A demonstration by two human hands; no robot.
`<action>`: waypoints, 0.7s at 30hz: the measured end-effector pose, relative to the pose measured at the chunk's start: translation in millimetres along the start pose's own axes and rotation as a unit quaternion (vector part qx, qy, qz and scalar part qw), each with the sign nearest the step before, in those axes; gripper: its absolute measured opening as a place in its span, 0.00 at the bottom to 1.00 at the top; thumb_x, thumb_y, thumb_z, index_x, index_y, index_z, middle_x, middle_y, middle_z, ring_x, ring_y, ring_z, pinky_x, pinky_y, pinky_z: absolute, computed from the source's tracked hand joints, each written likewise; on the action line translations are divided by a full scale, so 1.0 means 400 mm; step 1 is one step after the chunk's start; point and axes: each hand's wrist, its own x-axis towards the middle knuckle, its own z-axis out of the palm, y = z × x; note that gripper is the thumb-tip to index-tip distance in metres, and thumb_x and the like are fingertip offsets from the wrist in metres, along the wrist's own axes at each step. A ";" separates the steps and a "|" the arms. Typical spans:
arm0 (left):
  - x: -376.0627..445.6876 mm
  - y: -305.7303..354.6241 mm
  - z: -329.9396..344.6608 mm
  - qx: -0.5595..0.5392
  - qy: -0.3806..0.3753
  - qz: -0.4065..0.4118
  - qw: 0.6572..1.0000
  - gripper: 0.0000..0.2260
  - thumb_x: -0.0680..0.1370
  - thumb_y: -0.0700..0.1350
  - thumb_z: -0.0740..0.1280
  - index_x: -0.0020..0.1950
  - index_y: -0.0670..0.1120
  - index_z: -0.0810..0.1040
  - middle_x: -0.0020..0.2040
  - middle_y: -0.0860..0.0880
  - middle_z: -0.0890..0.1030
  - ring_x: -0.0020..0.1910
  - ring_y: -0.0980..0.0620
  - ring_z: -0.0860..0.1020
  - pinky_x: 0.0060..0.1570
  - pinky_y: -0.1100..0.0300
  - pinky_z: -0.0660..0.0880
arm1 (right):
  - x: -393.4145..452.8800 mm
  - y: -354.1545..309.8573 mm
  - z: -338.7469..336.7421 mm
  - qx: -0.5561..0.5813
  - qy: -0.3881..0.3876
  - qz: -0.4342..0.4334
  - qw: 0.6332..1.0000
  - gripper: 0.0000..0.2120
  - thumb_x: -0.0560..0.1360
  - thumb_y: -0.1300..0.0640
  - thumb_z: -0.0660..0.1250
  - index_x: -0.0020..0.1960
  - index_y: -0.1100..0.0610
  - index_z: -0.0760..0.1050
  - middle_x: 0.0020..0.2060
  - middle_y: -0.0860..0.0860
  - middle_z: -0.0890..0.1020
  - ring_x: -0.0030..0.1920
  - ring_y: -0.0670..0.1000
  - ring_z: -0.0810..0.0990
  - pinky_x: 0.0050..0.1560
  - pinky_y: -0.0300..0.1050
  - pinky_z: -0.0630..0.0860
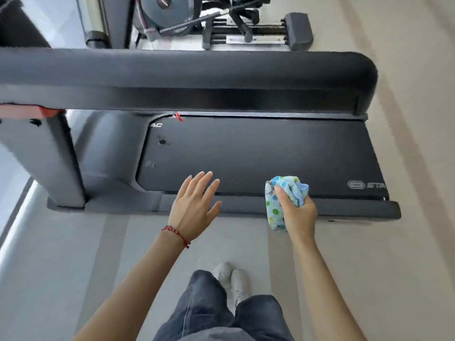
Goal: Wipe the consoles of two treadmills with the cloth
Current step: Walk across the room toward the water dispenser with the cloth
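A dark grey treadmill [258, 153] lies crosswise in front of me, its belt deck below a thick padded handrail [187, 70]. No console screen is in view. My right hand [299, 212] is shut on a bunched light-blue cloth with coloured dots [283, 193], held above the treadmill's near side rail. My left hand [192, 207], with a red bead bracelet on the wrist, hovers open with its fingers spread over the same rail, holding nothing.
A grey upright post [41, 158] of the treadmill stands at the left. Beyond the handrail there is another exercise machine [221, 23] with a flywheel and rails. My legs in dark jeans and white shoes [234, 281] stand on the pale floor.
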 end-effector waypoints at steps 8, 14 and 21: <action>0.153 0.110 0.068 -0.019 -0.059 0.215 0.975 0.23 0.75 0.52 0.55 0.59 0.38 0.78 0.59 0.39 0.78 0.57 0.38 0.76 0.59 0.41 0.70 | -0.031 0.072 -0.159 0.026 0.192 0.040 0.980 0.06 0.70 0.51 0.71 0.43 0.51 0.77 0.36 0.44 0.79 0.39 0.42 0.78 0.34 0.29 0.74; 0.209 0.288 0.089 -0.053 -0.073 0.344 0.935 0.23 0.75 0.52 0.55 0.58 0.38 0.77 0.58 0.38 0.78 0.57 0.37 0.77 0.58 0.40 0.71 | -0.103 0.142 -0.290 0.054 0.303 0.074 0.949 0.07 0.71 0.50 0.70 0.45 0.51 0.76 0.38 0.44 0.79 0.41 0.45 0.78 0.43 0.40 0.73; 0.217 0.546 0.135 -0.074 -0.096 0.436 0.892 0.23 0.75 0.52 0.55 0.58 0.38 0.78 0.58 0.38 0.78 0.57 0.37 0.77 0.57 0.38 0.71 | -0.171 0.221 -0.463 0.126 0.395 0.097 0.905 0.05 0.71 0.50 0.71 0.42 0.45 0.75 0.39 0.43 0.80 0.43 0.43 0.79 0.45 0.40 0.75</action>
